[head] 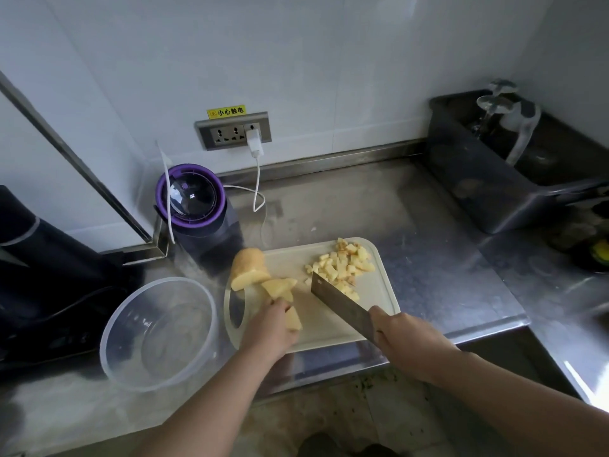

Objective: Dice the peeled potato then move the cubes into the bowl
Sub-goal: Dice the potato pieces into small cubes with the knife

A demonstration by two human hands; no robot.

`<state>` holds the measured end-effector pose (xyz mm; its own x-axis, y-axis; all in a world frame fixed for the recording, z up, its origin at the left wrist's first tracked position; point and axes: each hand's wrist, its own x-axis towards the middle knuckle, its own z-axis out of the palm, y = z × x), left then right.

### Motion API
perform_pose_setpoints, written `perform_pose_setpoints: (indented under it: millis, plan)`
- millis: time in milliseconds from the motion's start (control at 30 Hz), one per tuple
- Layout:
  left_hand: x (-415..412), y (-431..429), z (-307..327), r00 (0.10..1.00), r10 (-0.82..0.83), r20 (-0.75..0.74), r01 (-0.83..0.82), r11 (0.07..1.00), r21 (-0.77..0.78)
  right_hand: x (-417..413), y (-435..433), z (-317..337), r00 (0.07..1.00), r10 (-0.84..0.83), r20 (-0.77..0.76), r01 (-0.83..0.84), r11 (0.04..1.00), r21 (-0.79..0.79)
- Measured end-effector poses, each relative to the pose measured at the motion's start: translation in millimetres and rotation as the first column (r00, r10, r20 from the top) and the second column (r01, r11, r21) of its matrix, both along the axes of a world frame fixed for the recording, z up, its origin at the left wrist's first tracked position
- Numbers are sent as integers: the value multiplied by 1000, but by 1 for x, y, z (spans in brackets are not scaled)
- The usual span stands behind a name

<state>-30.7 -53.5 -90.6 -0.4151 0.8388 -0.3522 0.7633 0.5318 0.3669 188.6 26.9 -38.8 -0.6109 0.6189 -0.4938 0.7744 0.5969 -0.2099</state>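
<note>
Mid-dicing; left hand (pixel 271 328) holds potato slices (pixel 280 287); right hand (pixel 405 338) grips cleaver (pixel 342 305); cubes (pixel 342 263) at one o'clock; next, likely crosscut the slices.

My view is dim and cool; soft, flat light falls brightest on the white wall (pixel 296 44) across the upper frame. The left edge sinks into deep shadow. Glare streaks the steel counter (pixel 428 258) at lower right, and the clear bowl (pixel 164 280) catches pale reflections. Straight lines bow near the borders; the tap (pixel 501 103) at upper right looks smeared.
</note>
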Motion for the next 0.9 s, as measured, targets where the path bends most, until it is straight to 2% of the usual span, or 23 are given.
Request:
perform_pose_setpoints:
  millis: [167,433,633,800,900]
  plan:
    - [23,17,-4,999,-27,-17,30,988,155,-2,-7,2,1000,-15,-2,15,1000,-12]
    - [26,15,-9,996,36,-85,-16,974,226,-12,-18,-8,999,-42,11,41,999,11]
    - [28,14,-11,997,60,-43,-50,976,212,-6,-10,-6,997,-70,18,69,997,37]
    - [27,7,-6,992,99,81,-117,958,261,-6,-5,2,997,-73,2,73,997,35]
    - [11,6,8,995,98,-17,-86,935,345,-7,-5,4,999,-49,2,49,998,37]
